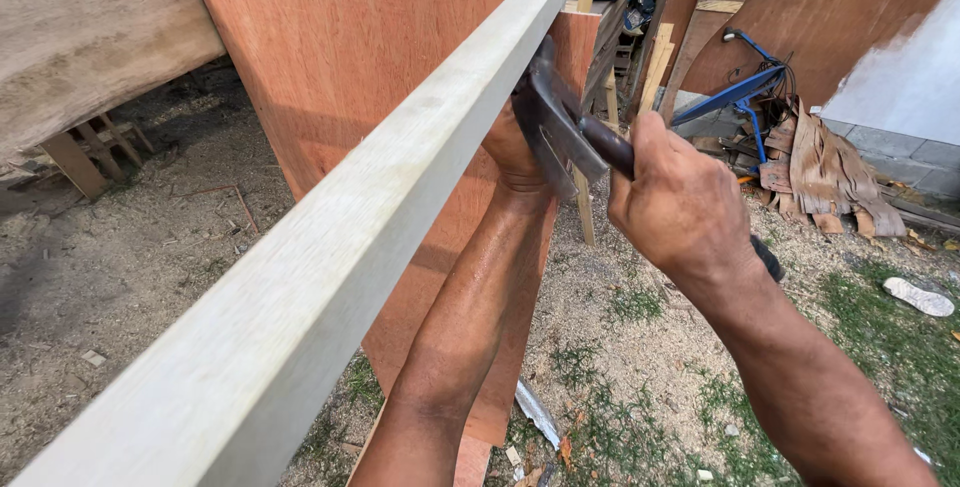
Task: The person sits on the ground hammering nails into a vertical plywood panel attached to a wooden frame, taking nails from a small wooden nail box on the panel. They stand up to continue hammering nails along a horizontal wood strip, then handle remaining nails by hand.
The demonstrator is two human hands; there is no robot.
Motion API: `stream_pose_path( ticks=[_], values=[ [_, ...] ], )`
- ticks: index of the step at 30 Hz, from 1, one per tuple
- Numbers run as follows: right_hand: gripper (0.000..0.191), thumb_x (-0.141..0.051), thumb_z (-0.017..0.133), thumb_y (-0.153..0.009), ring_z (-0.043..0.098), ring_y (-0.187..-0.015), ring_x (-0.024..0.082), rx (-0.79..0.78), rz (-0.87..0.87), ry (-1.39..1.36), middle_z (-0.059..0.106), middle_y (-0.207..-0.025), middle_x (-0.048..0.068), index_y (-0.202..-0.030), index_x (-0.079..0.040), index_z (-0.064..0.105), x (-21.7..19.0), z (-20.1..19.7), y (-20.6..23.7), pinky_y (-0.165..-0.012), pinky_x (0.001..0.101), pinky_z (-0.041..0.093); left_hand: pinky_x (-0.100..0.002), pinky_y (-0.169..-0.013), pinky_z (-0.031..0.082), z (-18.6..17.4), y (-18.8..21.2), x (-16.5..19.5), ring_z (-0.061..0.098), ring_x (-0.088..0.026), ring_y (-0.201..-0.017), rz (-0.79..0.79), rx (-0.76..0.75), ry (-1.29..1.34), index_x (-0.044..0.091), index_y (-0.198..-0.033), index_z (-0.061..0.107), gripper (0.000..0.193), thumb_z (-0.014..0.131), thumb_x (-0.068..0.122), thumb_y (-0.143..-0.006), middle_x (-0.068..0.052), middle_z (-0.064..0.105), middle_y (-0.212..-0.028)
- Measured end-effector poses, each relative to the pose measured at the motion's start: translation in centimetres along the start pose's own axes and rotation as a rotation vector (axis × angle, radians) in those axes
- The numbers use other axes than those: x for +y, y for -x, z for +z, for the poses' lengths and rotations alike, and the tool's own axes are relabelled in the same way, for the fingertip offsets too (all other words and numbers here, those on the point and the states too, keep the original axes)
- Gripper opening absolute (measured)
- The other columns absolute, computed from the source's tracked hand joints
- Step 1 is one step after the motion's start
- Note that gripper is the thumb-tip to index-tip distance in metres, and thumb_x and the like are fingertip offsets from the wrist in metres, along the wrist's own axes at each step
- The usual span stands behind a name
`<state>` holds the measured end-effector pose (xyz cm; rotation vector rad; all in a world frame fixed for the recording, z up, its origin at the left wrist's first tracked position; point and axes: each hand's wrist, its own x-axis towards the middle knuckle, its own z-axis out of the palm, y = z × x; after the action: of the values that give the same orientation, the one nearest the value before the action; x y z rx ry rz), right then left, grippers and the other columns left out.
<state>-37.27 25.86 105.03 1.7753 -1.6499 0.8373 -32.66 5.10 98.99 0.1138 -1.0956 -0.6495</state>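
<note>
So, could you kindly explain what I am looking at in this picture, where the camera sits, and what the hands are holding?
There is no machine here: a person is working outdoors with two bare hands, and the single picture comes from a camera worn on that person's head, looking down along the arms.

The right hand is closed around the handle of a claw hammer, whose metal head sits against the side of a long pale wooden rail. The rail runs diagonally across the picture along the top of a reddish-brown plywood panel. The left hand is up by the rail just behind the hammer head, partly hidden, so I cannot tell what it is gripping.

Below is bare ground with sawdust and patchy grass. Further back lie wood scraps and a blue metal frame.
</note>
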Motion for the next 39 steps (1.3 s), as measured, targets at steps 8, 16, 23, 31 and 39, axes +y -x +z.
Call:
stream_pose_path(
  ticks=[8, 16, 23, 31, 39],
  values=[
    [0.025, -0.008, 0.076, -0.090, 0.067, -0.071, 0.034, 0.106, -0.142, -0.119, 0.062, -0.082, 0.014, -0.102, -0.003, 0.054, 0.3, 0.3, 3.6, -0.061, 0.0456, 0.052, -0.037, -0.093, 0.042, -2.0, 0.1, 1.1, 0.062, -0.015, -0.105, 0.086, -0.074, -0.090, 0.007, -0.118, 0.067, 0.020, 0.062, 0.024, -0.109, -0.004, 0.068, -0.110],
    [0.022, -0.011, 0.073, -0.097, 0.067, -0.068, 0.036, 0.104, -0.016, 0.033, 0.063, -0.079, 0.014, -0.095, -0.003, 0.053, 0.0, 2.2, 1.3, -0.058, 0.0473, 0.052, -0.038, -0.099, 0.036, -2.7, -5.9, 2.8, 0.060, -0.014, -0.113, 0.539, 0.046, -0.463, 0.012, -0.120, 0.068, 0.018, 0.066, 0.022, -0.105, 0.000, 0.068, -0.116],
    [0.014, -0.007, 0.065, -0.102, 0.068, -0.066, 0.031, 0.165, -0.162, -0.118, 0.062, -0.078, 0.015, -0.098, -0.002, 0.052, -0.4, 0.4, 2.2, -0.059, 0.0451, 0.054, -0.039, -0.105, 0.030, -2.3, -9.0, 2.7, 0.059, -0.013, -0.120, 0.725, 0.127, -0.667, 0.016, -0.121, 0.069, 0.019, 0.070, 0.021, -0.103, 0.003, 0.068, -0.121],
    [0.017, -0.007, 0.070, -0.096, 0.065, -0.063, 0.036, 0.165, -0.089, -0.038, 0.062, -0.076, 0.016, -0.095, -0.002, 0.053, -0.3, 1.9, 1.1, -0.057, 0.0469, 0.052, -0.040, -0.112, 0.024, -2.3, -9.7, 3.0, 0.057, -0.013, -0.129, 0.835, 0.178, -0.716, 0.020, -0.123, 0.070, 0.023, 0.073, 0.019, -0.099, 0.006, 0.068, -0.126],
    [0.023, -0.008, 0.073, -0.091, 0.066, -0.069, 0.036, 0.141, -0.090, -0.135, 0.061, -0.080, 0.015, -0.101, -0.003, 0.053, -0.8, 1.5, 4.3, -0.059, 0.0459, 0.050, -0.041, -0.114, 0.037, -3.5, -7.9, 4.3, 0.052, -0.019, -0.132, 0.513, 0.278, -0.580, 0.016, -0.143, 0.057, 0.037, 0.065, 0.028, -0.109, -0.002, 0.050, -0.147]
  ],
)
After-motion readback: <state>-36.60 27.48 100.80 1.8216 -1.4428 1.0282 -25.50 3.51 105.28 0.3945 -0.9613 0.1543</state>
